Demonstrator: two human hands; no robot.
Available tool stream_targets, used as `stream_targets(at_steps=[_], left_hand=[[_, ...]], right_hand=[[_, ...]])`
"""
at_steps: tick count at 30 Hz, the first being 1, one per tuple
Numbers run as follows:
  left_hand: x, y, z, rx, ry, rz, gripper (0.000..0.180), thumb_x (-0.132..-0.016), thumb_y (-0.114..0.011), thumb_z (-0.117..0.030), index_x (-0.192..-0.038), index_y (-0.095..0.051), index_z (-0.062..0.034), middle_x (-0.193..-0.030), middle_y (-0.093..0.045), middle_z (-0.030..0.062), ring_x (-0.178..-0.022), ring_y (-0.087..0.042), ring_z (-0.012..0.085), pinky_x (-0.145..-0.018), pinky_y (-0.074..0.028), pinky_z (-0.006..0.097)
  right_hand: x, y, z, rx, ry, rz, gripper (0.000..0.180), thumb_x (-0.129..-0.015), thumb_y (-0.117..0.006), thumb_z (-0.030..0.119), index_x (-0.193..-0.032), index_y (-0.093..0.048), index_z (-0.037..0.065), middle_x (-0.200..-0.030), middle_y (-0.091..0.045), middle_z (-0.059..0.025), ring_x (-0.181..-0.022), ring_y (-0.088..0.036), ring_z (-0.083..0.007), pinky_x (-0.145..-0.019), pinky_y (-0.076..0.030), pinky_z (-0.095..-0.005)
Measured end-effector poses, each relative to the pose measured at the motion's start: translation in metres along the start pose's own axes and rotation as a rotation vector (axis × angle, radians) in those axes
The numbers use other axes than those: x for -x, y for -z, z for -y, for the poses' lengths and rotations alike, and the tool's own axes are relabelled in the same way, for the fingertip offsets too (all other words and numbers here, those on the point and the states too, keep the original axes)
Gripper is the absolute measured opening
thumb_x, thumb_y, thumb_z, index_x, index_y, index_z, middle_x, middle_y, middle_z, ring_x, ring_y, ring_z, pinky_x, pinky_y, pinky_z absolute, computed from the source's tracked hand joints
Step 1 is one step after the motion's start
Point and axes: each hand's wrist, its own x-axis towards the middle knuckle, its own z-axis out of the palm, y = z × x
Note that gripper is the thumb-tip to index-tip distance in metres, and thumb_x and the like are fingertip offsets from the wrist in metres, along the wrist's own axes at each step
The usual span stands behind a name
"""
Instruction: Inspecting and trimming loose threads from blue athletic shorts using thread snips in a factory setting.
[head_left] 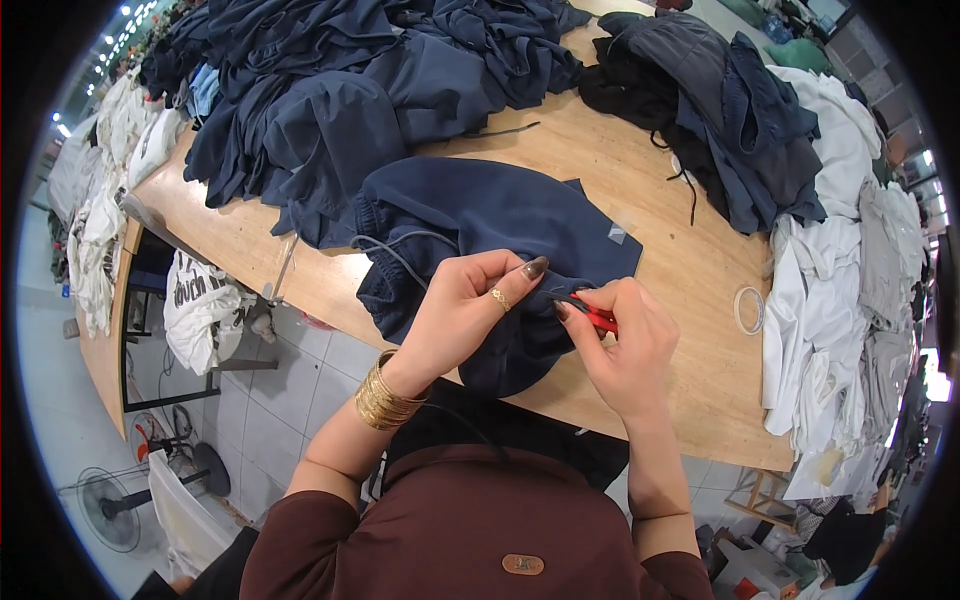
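Note:
Navy shorts (480, 205) with a gathered elastic waistband and a grey drawstring (395, 243) lie on the wooden table in front of me. My left hand (470, 300) is closed, pinching a fold of the shorts between thumb and fingers. In my right hand (628, 340) is a pair of red-handled thread snips (602, 317), its dark tip close to the pinched fold and near my left thumb. Whether the blades are apart or together is too small to tell. A small pale sticker (618, 233) shows on the far right part of the shorts.
A big heap of navy garments (340, 110) covers the table's far side. Dark garments (730, 120) are piled at the far right, with white garments (815, 310) beyond the right edge. A tape roll (748, 309) lies on the table (700, 390). A fan (110, 508) stands lower left.

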Motion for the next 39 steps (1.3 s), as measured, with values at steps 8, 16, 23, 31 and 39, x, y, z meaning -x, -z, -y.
stream_targets(at_steps=[8, 16, 23, 31, 39], left_hand=[[-0.0022, 0.0000, 0.0036, 0.186, 0.009, -0.019, 0.025, -0.094, -0.056, -0.021, -0.081, -0.060, 0.0008, -0.073, -0.051, -0.0084, -0.069, -0.038, -0.0009, -0.059, -0.033, 0.016], [-0.0036, 0.0008, 0.0058, 0.146, 0.011, -0.027, 0.027, -0.094, -0.056, -0.023, -0.080, -0.061, -0.0001, -0.071, -0.050, -0.0095, -0.066, -0.036, -0.0011, -0.056, -0.030, 0.016], [-0.0032, -0.0006, 0.0018, 0.148, 0.010, -0.031, 0.026, -0.094, -0.056, -0.023, -0.082, -0.061, -0.0003, -0.071, -0.051, -0.0092, -0.066, -0.037, -0.0016, -0.056, -0.030, 0.015], [-0.0022, 0.0013, 0.0012, 0.171, 0.009, -0.031, 0.023, -0.095, -0.055, -0.021, -0.083, -0.060, -0.0011, -0.076, -0.051, -0.0091, -0.069, -0.039, -0.0021, -0.060, -0.032, 0.015], [-0.0020, -0.0003, 0.0040, 0.204, 0.012, -0.065, 0.025, -0.095, -0.054, -0.022, -0.087, -0.061, 0.0000, -0.076, -0.054, -0.0081, -0.069, -0.040, -0.0024, -0.060, -0.033, 0.014]], right_hand=[[0.0040, 0.0028, -0.0031, 0.033, 0.003, -0.039, 0.020, -0.070, -0.075, 0.012, -0.074, -0.057, 0.006, -0.064, -0.056, -0.0022, -0.053, -0.050, -0.0185, -0.047, -0.037, -0.0293], [0.0017, 0.0026, -0.0005, 0.059, 0.067, -0.038, 0.020, -0.069, -0.076, 0.014, -0.075, -0.059, 0.007, -0.065, -0.057, -0.0014, -0.054, -0.051, -0.0185, -0.049, -0.039, -0.0293], [0.0025, 0.0050, 0.0014, 0.075, 0.071, -0.001, 0.018, -0.069, -0.075, 0.014, -0.075, -0.059, 0.007, -0.066, -0.057, -0.0015, -0.056, -0.052, -0.0190, -0.050, -0.039, -0.0300], [0.0039, -0.0002, 0.0022, 0.111, 0.038, -0.019, 0.019, -0.071, -0.074, 0.014, -0.077, -0.057, 0.007, -0.066, -0.056, -0.0024, -0.055, -0.051, -0.0195, -0.050, -0.039, -0.0304], [0.0053, -0.0049, 0.0040, 0.075, 0.013, -0.057, 0.019, -0.072, -0.074, 0.013, -0.078, -0.057, 0.007, -0.066, -0.055, -0.0025, -0.055, -0.051, -0.0194, -0.049, -0.039, -0.0299]])
